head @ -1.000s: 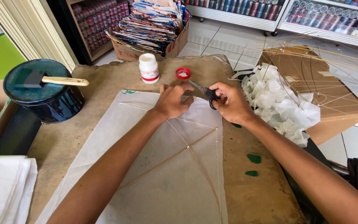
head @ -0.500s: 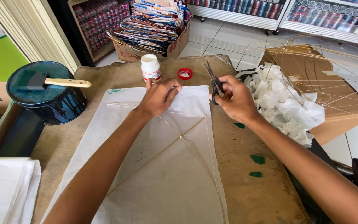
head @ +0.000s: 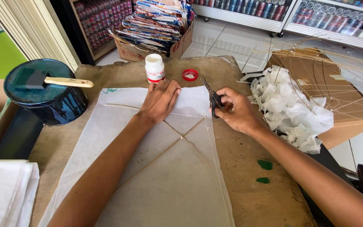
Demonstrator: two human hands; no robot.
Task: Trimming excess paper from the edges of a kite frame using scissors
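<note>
Scissors [head: 212, 97] in right hand [head: 236, 111], glue bottle [head: 154, 68] uncapped, brush on can [head: 47, 93]

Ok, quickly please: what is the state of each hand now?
Left hand: open, flat on the white paper.
Right hand: closed, holding scissors.

White paper kite [head: 156, 168] flat on table, black scissors [head: 212, 97] seemingly closed

A thin white paper kite sheet with slim bamboo sticks [head: 148, 168] lies on the worn brown table [head: 248, 197]. Behind it stand a small white plastic bottle [head: 154, 68] and, just right, its round red cap [head: 190, 75]. A dark round tin [head: 47, 94] sits left, crumpled white paper scraps [head: 290, 109] right.
</note>
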